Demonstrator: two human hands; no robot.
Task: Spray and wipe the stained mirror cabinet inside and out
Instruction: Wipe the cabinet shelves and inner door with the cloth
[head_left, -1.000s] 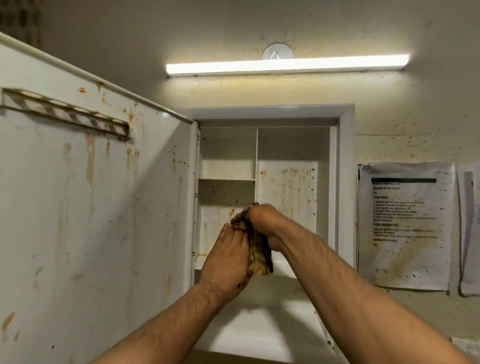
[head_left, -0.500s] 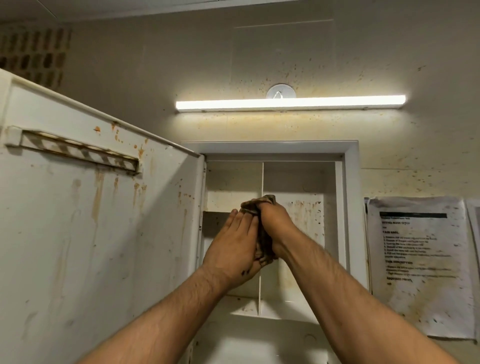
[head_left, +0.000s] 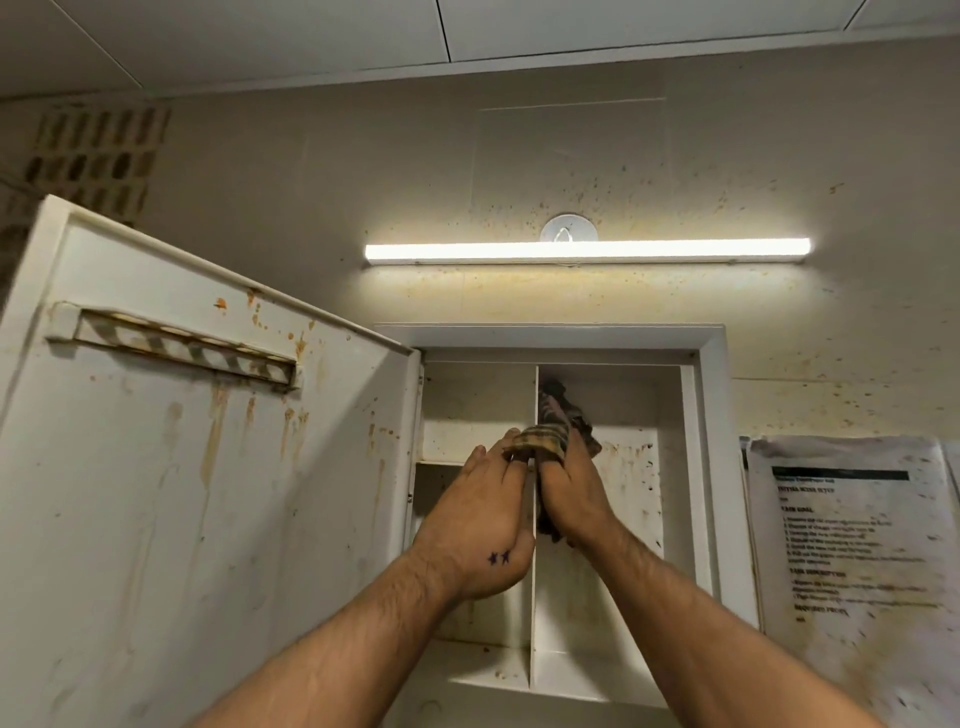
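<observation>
The white mirror cabinet hangs on the wall with its door swung open to the left. Orange-brown drips stain the door's inner face and the back panels. A vertical divider splits the inside, and a small shelf sits upper left. My left hand and my right hand are raised side by side at the divider. Both hold a dirty brown striped cloth, which drapes over the fingertips and reaches up into the right compartment. No spray bottle is visible.
A lit tube light is fixed on the spattered wall above the cabinet. A stained printed sheet is taped to the wall at the right. A striped rail runs across the upper door. A vent grille is top left.
Both hands with the cloth have risen from the lower middle of the cabinet toward its upper part. The view has tilted up, so the ceiling now shows.
</observation>
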